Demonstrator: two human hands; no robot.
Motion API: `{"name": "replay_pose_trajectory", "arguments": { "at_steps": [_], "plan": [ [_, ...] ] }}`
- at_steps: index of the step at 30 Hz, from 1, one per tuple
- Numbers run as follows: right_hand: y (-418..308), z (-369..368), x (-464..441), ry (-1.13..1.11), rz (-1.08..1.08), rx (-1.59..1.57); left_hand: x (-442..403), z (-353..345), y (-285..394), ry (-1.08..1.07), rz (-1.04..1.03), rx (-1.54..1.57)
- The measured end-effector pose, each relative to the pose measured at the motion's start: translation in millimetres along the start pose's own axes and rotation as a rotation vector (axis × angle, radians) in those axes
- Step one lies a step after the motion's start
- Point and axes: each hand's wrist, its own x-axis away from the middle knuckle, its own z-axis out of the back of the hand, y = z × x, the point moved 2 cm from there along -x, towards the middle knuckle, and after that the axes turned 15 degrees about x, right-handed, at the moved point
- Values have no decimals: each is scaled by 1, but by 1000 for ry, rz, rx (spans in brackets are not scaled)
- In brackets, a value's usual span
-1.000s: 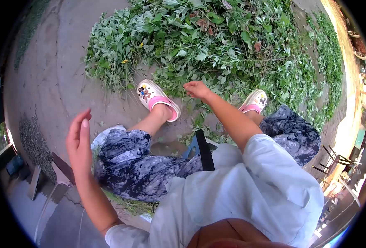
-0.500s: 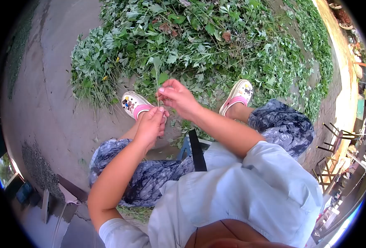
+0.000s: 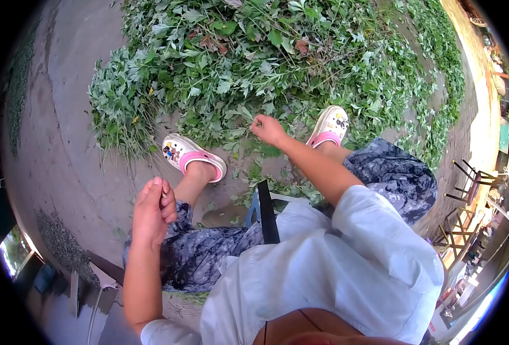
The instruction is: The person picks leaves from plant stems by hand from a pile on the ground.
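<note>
My left hand (image 3: 154,210) is closed above my left knee, fingers curled in with the thumb on top; what it holds, if anything, is too small to make out. My right hand (image 3: 267,130) is closed at the near edge of a large heap of cut leafy plants (image 3: 225,63). A leafy sprig (image 3: 241,112) lies right at its fingertips, apparently pinched there. The hand sits between my two white and pink clogs, the left one (image 3: 192,158) and the right one (image 3: 329,125).
A blue stool (image 3: 253,208) shows between my legs. Stems stick out at the heap's left end. More greenery (image 3: 444,69) lies in a strip at the right. Dark chairs (image 3: 471,183) stand at the far right, and a pink dustpan (image 3: 104,275) is at the lower left.
My hands came together over the left clog around a thin leafy stem, then parted. The left hand moved back toward the left knee, and the right hand moved right to the heap's edge.
</note>
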Motion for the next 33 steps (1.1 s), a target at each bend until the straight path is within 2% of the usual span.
{"name": "replay_pose_trajectory", "arguments": {
  "at_steps": [2,4,5,7,8,10,12,14,16,17,20,22,26,30,32,33],
  "plan": [
    [9,2,0,-100,11,543,-11,-11,13,9,-126,58],
    [18,-3,-6,-147,-22,655,-14,-20,18,-25,-108,83],
    [22,-7,-9,-185,-55,767,-15,-27,19,-72,-120,4],
    [35,-19,-15,-193,-113,798,-21,-27,20,-168,-90,-85],
    [41,-24,-18,-188,-176,832,-23,-28,21,-159,-90,-83],
    [43,-21,-22,-226,-161,920,-26,-33,20,-167,-64,-168],
    [36,-12,-22,-343,84,664,-29,-31,18,-154,-71,-214],
    [22,5,-22,-403,151,541,-33,-30,16,-145,-89,-255],
    [-7,27,-12,-839,-81,-155,-35,-28,11,-155,-86,-323],
    [-29,42,-3,-908,-117,-363,-39,-24,7,-154,-98,-323],
    [-71,64,14,-949,-87,-503,-49,-14,-6,-250,-252,-483],
    [-92,75,25,-957,-72,-558,-44,-23,-8,-234,-538,-776],
    [-121,81,45,-902,-47,-669,-40,-26,-17,-288,-404,-630],
    [-136,75,61,-866,-21,-775,-45,-18,-22,-297,-414,-659],
    [-125,67,56,-853,-43,-737,-44,-14,-20,-231,-418,-752],
    [-123,66,53,-835,-58,-701,-42,-14,-19,-205,-392,-687]
  ]
}}
